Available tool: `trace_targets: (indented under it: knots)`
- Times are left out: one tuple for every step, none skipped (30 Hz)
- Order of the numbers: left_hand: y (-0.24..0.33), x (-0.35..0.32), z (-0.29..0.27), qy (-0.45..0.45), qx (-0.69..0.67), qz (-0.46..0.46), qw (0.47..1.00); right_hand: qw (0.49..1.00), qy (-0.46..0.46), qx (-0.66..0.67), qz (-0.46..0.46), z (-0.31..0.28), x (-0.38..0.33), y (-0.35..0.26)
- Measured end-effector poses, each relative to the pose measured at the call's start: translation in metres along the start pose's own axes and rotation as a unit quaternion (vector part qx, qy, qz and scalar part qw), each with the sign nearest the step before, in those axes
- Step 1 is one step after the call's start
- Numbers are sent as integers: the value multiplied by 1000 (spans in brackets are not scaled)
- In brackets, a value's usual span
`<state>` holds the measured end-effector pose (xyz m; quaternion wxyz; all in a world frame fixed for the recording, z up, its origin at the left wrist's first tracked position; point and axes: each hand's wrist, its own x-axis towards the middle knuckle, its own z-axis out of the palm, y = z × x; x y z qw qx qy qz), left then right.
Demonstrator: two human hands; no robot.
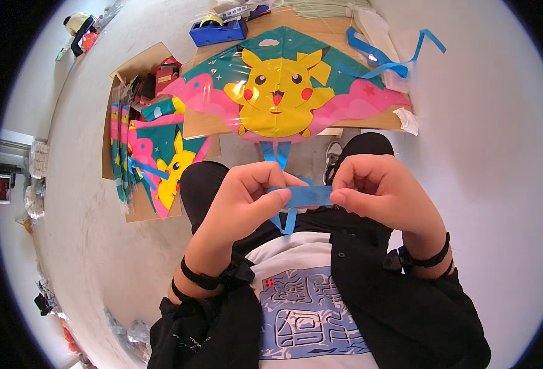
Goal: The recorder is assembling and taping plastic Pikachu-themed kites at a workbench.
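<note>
A blue ribbon (pixel 310 196) is stretched flat between my two hands above my lap. My left hand (pixel 254 195) pinches one end between thumb and fingers. At the other end my right hand (pixel 369 187) grips it the same way. A loop of the ribbon hangs below my left hand. Beyond the hands, a kite (pixel 277 92) printed with a yellow cartoon figure on green and pink lies on the table. Blue tails (pixel 275 152) hang from its near edge toward my hands; whether they join the held ribbon is hidden.
The wooden table (pixel 213 123) carries a blue tape dispenser (pixel 219 32) and loose blue ribbon (pixel 400 64) at its far side. To the left, a cardboard box (pixel 107 147) holds more kites (pixel 161 154). A wall stands on the right. Another person (pixel 79 31) is far off at upper left.
</note>
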<state>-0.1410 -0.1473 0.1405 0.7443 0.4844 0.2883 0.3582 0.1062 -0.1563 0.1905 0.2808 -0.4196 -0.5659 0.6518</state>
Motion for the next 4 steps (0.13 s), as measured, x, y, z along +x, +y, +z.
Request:
trace_targets:
  knots:
    - [-1, -1, -1, 0, 3, -1, 1000, 1000, 0, 0, 0, 0, 1, 0]
    - [-1, -1, -2, 0, 3, -1, 1000, 1000, -2, 2, 10, 0, 1, 0]
    - [0, -2, -2, 2, 25, -3, 1000, 1000, -4, 4, 19, 1, 2, 0]
    - [2, -2, -2, 2, 46, -4, 999, 1000, -6, 1, 21, 0, 2, 1]
